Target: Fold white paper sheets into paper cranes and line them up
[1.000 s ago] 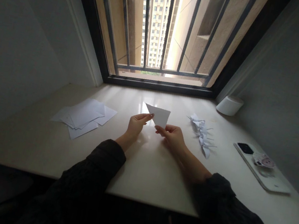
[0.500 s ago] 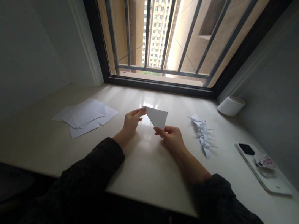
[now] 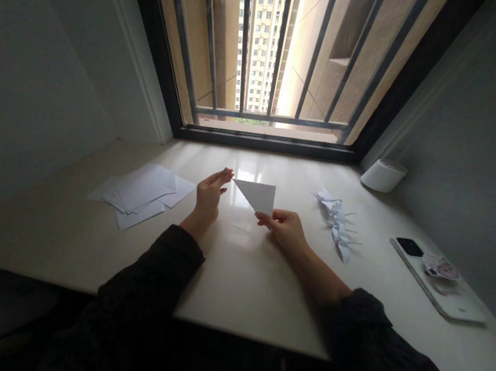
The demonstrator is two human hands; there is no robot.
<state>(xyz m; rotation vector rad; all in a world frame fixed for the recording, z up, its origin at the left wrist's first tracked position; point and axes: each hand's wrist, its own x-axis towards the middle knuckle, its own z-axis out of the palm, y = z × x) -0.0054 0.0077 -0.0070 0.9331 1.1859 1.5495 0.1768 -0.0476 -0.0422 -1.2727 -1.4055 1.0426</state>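
A white sheet of paper folded into a triangle (image 3: 258, 195) is held above the sill, its long straight edge at the top. My right hand (image 3: 286, 225) pinches its lower corner between thumb and fingers. At the sharp left point of the triangle, the fingertips of my left hand (image 3: 210, 195) are pressed together, touching only the very tip. Part of the paper's lower right corner is hidden behind my right fingers.
Loose white paper sheets (image 3: 144, 189) lie in a pile at left. Several folded paper cranes (image 3: 336, 217) stand in a row at right. Beyond them are a phone (image 3: 432, 282) with a grip on its back and a white cylindrical object (image 3: 383, 175). A barred window (image 3: 262, 143) closes off the back.
My left hand has slid left and slightly up, out to the tip of the paper's left corner. The triangle has shifted slightly left; my right hand stays nearly still.
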